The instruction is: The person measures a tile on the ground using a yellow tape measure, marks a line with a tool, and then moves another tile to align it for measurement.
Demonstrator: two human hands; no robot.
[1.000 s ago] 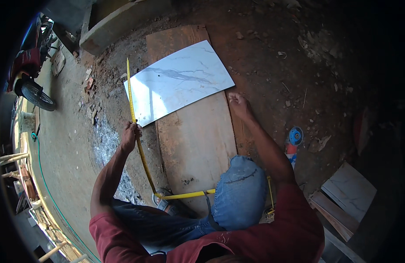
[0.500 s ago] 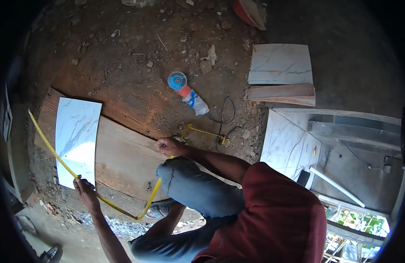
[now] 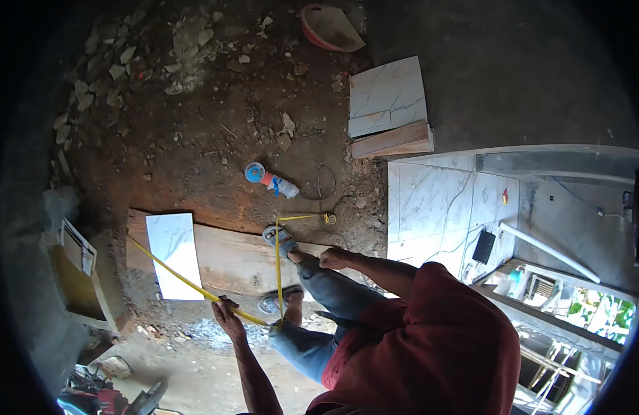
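Note:
My left hand (image 3: 227, 315) is closed around a yellow measuring tape (image 3: 172, 274), and the tape's free end reaches across a white marbled tile (image 3: 172, 238). Beyond the hand the tape bends near my knee, runs up past my sandalled feet and folds toward a small round yellowish thing (image 3: 330, 218) on the ground. The tile lies on a brown wooden board (image 3: 229, 257). My right hand (image 3: 335, 258) is curled into a fist above my other leg, apart from the tape; whatever is inside it, if anything, is hidden.
An angle grinder (image 3: 269, 180) with a blue disc lies on the dirt, its cord trailing right. Cut tiles (image 3: 388, 93) and a red basin (image 3: 332, 29) sit farther off. A tiled slab (image 3: 430, 207) holds a white pipe (image 3: 549, 252). A motorbike (image 3: 115, 394) stands lower left.
My body looks more upright, and the view has widened. My right hand has drawn back from the tape toward my body. The left hand still grips the tape, now just off the tile's corner.

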